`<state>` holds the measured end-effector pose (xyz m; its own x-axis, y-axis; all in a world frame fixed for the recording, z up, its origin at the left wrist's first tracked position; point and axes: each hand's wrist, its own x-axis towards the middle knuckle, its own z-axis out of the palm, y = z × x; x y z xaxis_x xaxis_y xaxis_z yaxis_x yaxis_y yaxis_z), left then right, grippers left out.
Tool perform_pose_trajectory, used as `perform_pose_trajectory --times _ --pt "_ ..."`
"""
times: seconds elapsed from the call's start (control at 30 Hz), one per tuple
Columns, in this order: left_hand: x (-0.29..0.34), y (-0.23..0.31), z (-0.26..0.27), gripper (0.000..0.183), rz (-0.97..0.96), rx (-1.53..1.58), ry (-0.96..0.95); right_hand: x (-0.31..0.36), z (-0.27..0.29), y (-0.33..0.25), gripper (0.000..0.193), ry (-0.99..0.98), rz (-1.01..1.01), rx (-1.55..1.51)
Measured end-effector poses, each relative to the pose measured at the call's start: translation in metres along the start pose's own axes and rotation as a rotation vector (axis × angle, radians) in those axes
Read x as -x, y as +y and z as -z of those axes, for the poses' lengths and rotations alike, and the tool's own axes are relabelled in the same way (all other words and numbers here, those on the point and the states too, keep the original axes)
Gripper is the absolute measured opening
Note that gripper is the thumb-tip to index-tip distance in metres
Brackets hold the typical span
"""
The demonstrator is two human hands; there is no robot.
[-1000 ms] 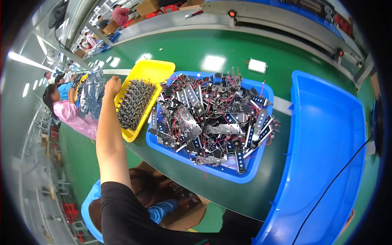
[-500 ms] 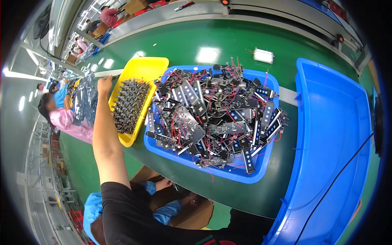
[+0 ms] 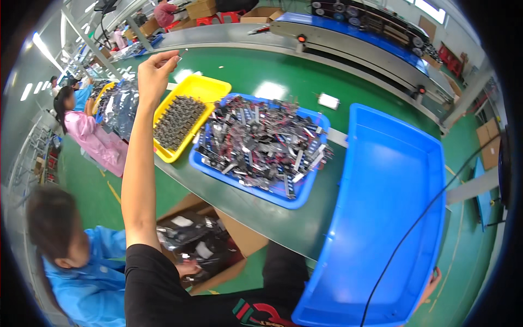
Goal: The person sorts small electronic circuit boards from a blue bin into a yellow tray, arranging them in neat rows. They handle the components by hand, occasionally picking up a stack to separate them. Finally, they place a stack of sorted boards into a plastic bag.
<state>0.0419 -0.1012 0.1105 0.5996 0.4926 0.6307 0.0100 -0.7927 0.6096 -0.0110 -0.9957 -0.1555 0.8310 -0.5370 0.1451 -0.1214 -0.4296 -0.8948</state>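
My left hand (image 3: pixel 156 78) is raised on an outstretched arm above the far side of the yellow tray (image 3: pixel 204 85). Its thumb and fingers are pinched on a tiny item that I cannot make out. Rows of small dark metal parts (image 3: pixel 178 121) fill most of that tray. My right hand (image 3: pixel 433 282) shows only in part, its fingers at the outer right side of a large, tilted blue bin (image 3: pixel 392 207), gripping its edge. Between the trays' ends, a shallower blue tray (image 3: pixel 298 200) holds a heap of black and silver light modules (image 3: pixel 261 144) with red wires.
A co-worker in blue (image 3: pixel 87 278) sits at the lower left beside an open carton (image 3: pixel 248 234) of bagged parts. Another person in pink (image 3: pixel 90 131) works farther left. A white block (image 3: pixel 328 101) lies on the green bench. A black cable (image 3: pixel 406 234) crosses the large bin.
My left hand has risen away from the yellow tray's far left side. The large blue bin sits lower and tilted, and my right hand now shows at it. The view has shifted upward.
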Motion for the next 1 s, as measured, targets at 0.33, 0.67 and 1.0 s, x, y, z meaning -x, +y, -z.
perform_pose_trajectory --times 0.33,0.67,1.0 --pt "0.189 0.179 -0.083 0.028 -0.552 -0.126 -0.265 0.004 0.003 -0.024 0.031 -0.024 0.027 0.097" --pt "0.269 0.136 -0.097 0.044 -0.536 -0.345 -0.508 0.009 -0.006 -0.042 0.03 0.004 0.071 0.189" --pt "0.199 0.039 0.002 0.034 -0.195 -0.525 -0.002 0.018 0.002 -0.062 0.04 -0.019 0.121 0.255"
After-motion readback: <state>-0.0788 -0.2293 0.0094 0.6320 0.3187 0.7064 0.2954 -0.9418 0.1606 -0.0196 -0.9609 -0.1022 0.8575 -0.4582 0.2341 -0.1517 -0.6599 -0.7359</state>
